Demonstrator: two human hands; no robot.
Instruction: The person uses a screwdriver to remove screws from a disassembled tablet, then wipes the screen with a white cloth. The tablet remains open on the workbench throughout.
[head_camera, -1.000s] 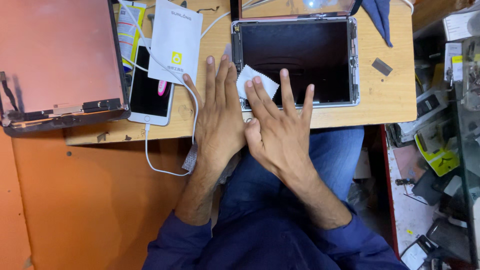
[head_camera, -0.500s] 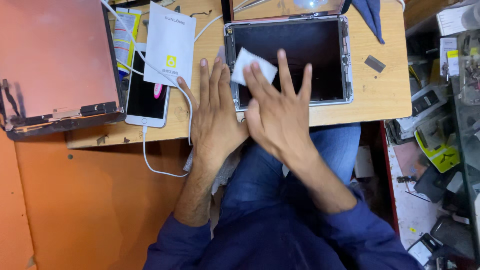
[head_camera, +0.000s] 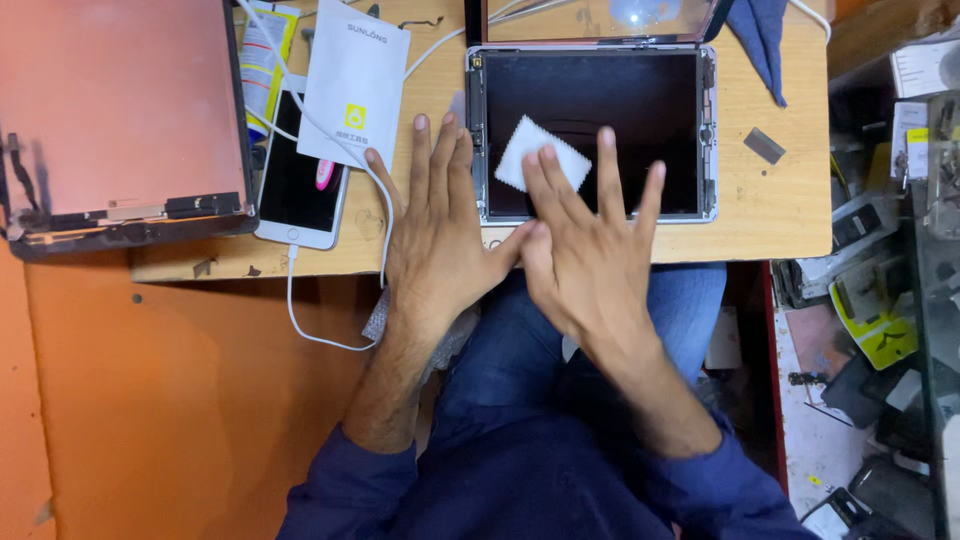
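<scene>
Wiping an opened tablet with little to hold it

Pressing down on the white wipe (head_camera: 541, 153), the fingertips (head_camera: 547, 158) of the right hand (head_camera: 590, 250) sat on the dark screen of the opened tablet (head_camera: 640, 120) at the far right part of the surface (head_camera: 780, 215). That hand was spread and flat, clamped on nothing, fingers fanned toward the far edge. The left hand (head_camera: 437, 235) lay open and flat too, its fingers reaching the tablet's left rim and its palm over the near edge of the surface; the thumbs of both hands almost met.

Judging from this, the tablet could skid, since neither hand gripped it. A hard push might strain the loose panel, and grit under the wipe might scratch it. The white cable (head_camera: 330, 150) ran just beside the left hand; a snag there could drag the phone (head_camera: 296, 190) toward the near edge.
</scene>
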